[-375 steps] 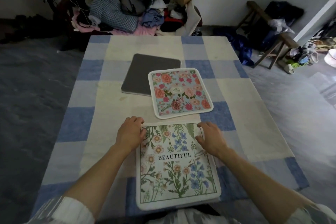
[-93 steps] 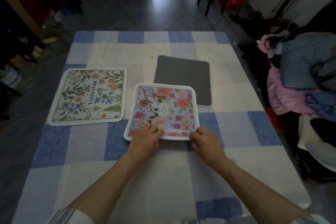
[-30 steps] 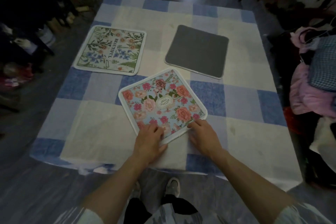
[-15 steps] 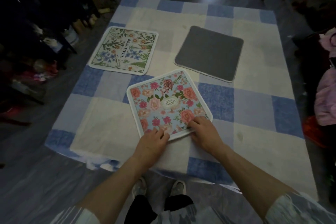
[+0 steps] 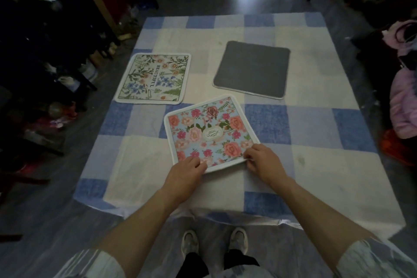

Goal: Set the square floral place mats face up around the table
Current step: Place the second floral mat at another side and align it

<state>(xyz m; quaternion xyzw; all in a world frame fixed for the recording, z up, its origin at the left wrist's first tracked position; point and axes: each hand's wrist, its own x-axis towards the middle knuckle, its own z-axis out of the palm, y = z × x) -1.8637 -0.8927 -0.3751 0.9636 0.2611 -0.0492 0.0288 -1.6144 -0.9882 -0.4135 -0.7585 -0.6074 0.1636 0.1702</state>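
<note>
Here we look down on a table under a blue-and-white checked cloth (image 5: 316,142), its near edge hanging toward the camera; the table itself is hidden beneath the cloth. Three square mats lie on it. Farthest right is a dark grey square mat (image 5: 252,69), plain side up, so we cannot tell what is printed underneath. To the left lies a white-bordered mat of green leaves and pale flowers (image 5: 153,79), face up, with the word "BEAUTIFUL" running sideways. Nearest us, turned at an angle, is a light blue mat of pink and red roses (image 5: 208,133), face up, apart from the other two.

Our left hand (image 5: 185,172) rests on the rose mat's near left corner, fingers curled over the top. Our right hand (image 5: 262,160) pinches the near right edge between thumb and fingers. How firmly the left one grips, we cannot tell.

Below the cloth, two pale shoes (image 5: 214,245) show on the grey floor. Both sides are dark clutter, hard to make out.
</note>
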